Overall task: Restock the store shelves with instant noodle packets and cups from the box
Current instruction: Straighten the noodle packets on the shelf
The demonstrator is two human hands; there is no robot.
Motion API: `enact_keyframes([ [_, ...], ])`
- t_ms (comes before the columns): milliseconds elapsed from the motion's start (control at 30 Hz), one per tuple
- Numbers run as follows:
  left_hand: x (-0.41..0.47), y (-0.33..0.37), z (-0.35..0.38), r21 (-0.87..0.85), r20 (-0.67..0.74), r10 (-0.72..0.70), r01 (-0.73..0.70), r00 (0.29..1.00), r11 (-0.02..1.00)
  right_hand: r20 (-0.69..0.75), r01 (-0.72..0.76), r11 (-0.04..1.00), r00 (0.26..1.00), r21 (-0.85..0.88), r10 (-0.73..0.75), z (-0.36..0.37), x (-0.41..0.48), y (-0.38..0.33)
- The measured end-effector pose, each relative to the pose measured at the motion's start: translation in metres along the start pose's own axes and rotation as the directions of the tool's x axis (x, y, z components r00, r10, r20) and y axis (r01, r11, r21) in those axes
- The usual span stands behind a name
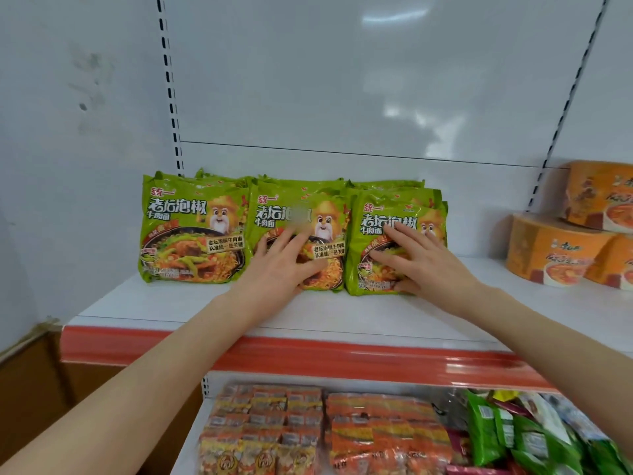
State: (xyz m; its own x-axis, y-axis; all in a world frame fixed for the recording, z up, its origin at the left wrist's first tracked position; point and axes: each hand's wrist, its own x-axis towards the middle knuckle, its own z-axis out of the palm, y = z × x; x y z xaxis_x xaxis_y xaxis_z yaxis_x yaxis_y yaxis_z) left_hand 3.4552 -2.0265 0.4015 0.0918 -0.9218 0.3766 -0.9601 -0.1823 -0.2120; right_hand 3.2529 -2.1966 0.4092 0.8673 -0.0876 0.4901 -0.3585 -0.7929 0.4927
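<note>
At the far left, low down, the brown edge of a cardboard box shows beside the shelving. Above it runs a white shelf with a red price rail along its front edge.

Three rows of green instant noodle packets stand upright at the back of this shelf, side by side and touching. Each row has more packets behind its front one. The left packet stands untouched.

The left hand lies flat against the face of the middle packet, its fingers straight and spread, gripping nothing. The right hand presses the front of the right packet in the same way, fingers extended and splayed, the thumb low near the packet's bottom edge. Both forearms reach in over the red rail.

Further right on the same shelf, apart from the green packets, sit stacked orange noodle bowls.

On the lower shelf, orange noodle packets lie in tight rows, with green snack bags to their right.
</note>
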Motion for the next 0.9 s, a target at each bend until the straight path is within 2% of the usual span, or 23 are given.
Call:
enact_keyframes([
  [300,0.009,0.007,-0.002,0.012,-0.098,-0.008,0.009,0.995,1.0,0.036,-0.031,0.999,0.999,0.023,0.031,0.005,0.003,0.002],
  [500,-0.006,0.01,-0.015,0.002,-0.02,-0.055,0.055,0.998,0.998,0.038,-0.035,0.994,0.999,0.1,0.031,-0.009,0.0,0.0],
  [567,-0.024,0.014,-0.022,-0.022,-0.198,-0.041,0.038,0.979,0.999,0.002,-0.068,0.975,0.998,0.212,0.069,-0.021,0.004,-0.008],
  [633,-0.05,0.016,-0.022,0.007,-0.396,0.013,-0.011,0.918,1.0,-0.008,-0.121,0.919,0.991,0.375,0.134,-0.041,0.015,-0.027],
  [667,-0.067,0.016,-0.022,0.005,-0.428,0.023,-0.023,0.904,1.0,-0.029,-0.135,0.889,0.986,0.438,0.164,-0.05,0.022,-0.04],
  [767,-0.123,0.017,-0.027,-0.022,-0.351,-0.054,0.049,0.935,0.999,-0.056,-0.122,0.822,0.981,0.557,0.184,-0.07,0.045,-0.091],
  [900,-0.197,0.004,-0.031,-0.049,-0.267,-0.186,0.18,0.945,0.983,-0.066,-0.022,0.753,0.994,0.657,0.087,-0.083,0.072,-0.172],
])
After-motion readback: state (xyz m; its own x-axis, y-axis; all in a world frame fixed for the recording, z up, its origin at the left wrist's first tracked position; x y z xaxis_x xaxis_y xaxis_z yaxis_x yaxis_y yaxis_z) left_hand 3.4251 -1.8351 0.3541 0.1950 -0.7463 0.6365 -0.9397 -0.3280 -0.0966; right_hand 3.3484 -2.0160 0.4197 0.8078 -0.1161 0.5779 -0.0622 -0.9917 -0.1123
